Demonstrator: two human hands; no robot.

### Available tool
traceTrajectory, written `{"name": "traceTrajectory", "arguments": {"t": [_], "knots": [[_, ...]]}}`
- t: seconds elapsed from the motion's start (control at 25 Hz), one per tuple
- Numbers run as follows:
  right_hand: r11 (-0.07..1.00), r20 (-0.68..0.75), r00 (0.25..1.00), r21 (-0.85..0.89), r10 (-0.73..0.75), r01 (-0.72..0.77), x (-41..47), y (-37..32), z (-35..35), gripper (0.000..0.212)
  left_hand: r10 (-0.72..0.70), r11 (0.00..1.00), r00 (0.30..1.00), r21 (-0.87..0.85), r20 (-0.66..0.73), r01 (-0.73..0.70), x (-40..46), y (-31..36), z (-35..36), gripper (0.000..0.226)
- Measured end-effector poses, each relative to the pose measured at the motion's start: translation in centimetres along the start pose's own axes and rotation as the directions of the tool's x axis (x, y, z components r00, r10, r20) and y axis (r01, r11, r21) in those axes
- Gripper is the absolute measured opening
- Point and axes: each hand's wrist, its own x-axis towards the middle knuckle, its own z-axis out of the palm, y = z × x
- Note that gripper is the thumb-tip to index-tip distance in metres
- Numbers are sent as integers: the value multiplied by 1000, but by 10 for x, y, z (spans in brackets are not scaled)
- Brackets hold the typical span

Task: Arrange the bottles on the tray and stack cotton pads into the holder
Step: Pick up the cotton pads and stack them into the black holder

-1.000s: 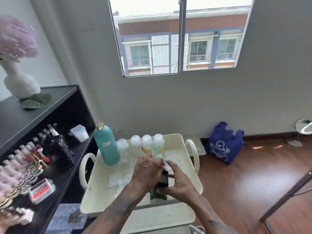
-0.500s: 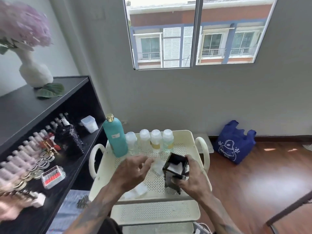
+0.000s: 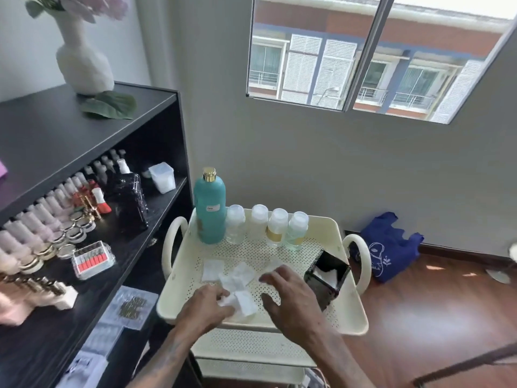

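Observation:
A cream perforated tray [image 3: 321, 228] tops a cart. Along its back edge stand a tall teal bottle [image 3: 210, 211] with a gold cap and several small clear bottles [image 3: 275, 226] in a row. Loose white cotton pads [image 3: 236, 278] lie scattered on the tray's front left. A black square holder [image 3: 327, 275] sits tilted at the front right with white pads inside. My left hand [image 3: 207, 305] pinches a crumpled pad [image 3: 237, 302] at the tray's front. My right hand [image 3: 291, 295] hovers flat, fingers spread, just left of the holder and holds nothing.
A black shelf unit [image 3: 84, 130] at the left carries rows of nail polish bottles [image 3: 42, 217], a black case and a clear box. A white vase [image 3: 81, 60] stands on top. A blue bag [image 3: 389, 247] lies on the wooden floor at the right. A lower cart tray [image 3: 251, 345] shows below.
My right hand let go of the black holder, which now rests on the tray's right. Both hands moved down to the loose pads, and my left hand took hold of one.

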Motion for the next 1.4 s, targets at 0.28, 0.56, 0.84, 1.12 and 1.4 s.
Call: {"name": "traceTrajectory", "arguments": {"t": [0.28, 0.56, 0.84, 1.12, 1.4], "knots": [[976, 399, 891, -83, 216, -200, 38, 3, 61, 38, 21, 1000, 1000, -11, -24, -21, 0, -3, 1, 35], [748, 241, 922, 539, 303, -387, -7, -4, 24, 25, -17, 999, 991, 38, -136, 23, -4, 5, 3, 20], [742, -271, 921, 670, 280, -28, -37, 25, -81, 6, -23, 998, 990, -55, -139, 15, -3, 4, 5, 24], [948, -277, 944, -209, 177, -239, -9, 76, -76, 14, 56, 977, 983, -192, -173, -89, -18, 4, -3, 15], [989, -384, 913, 19, 141, -144, -13, 93, -66, 36, 170, 961, 962, -180, -215, -210, -20, 2, -6, 26]]}}
